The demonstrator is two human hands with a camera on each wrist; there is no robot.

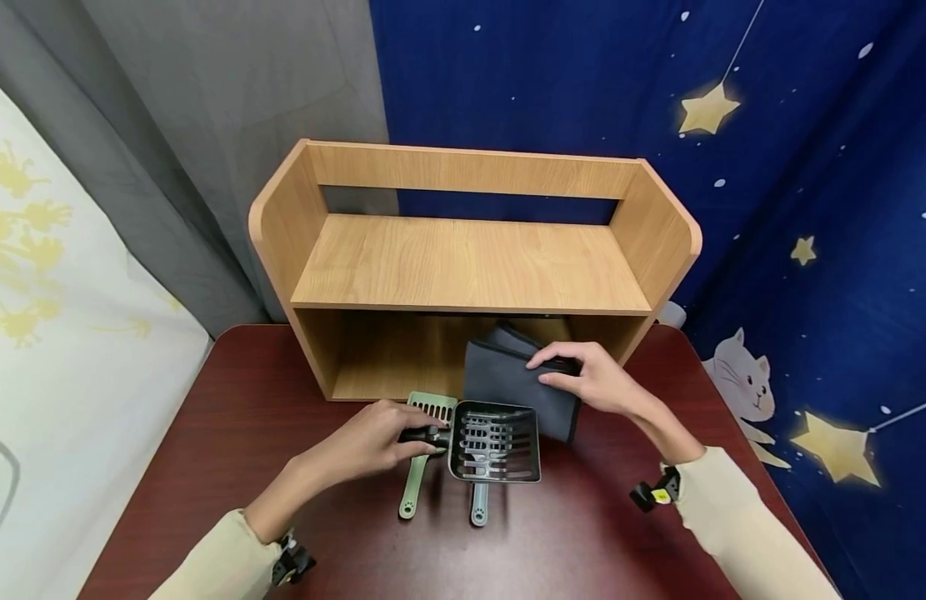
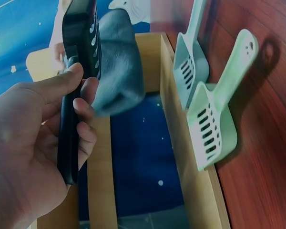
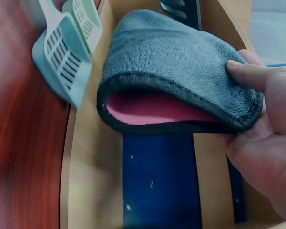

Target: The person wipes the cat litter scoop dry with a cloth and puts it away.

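Our hands at centre frame, before a wooden shelf.
Our left hand (image 1: pixel 376 446) grips the black slotted plastic scoop (image 1: pixel 495 442), long axis left-right, basket rightward; our right hand (image 1: pixel 590 379) pinches a folded grey fleece cloth (image 1: pixel 511 383).

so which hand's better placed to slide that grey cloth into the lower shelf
Right. The right hand already pinches the folded grey cloth at the mouth of the wooden shelf. The left hand is busy gripping the black scoop, further from the opening.
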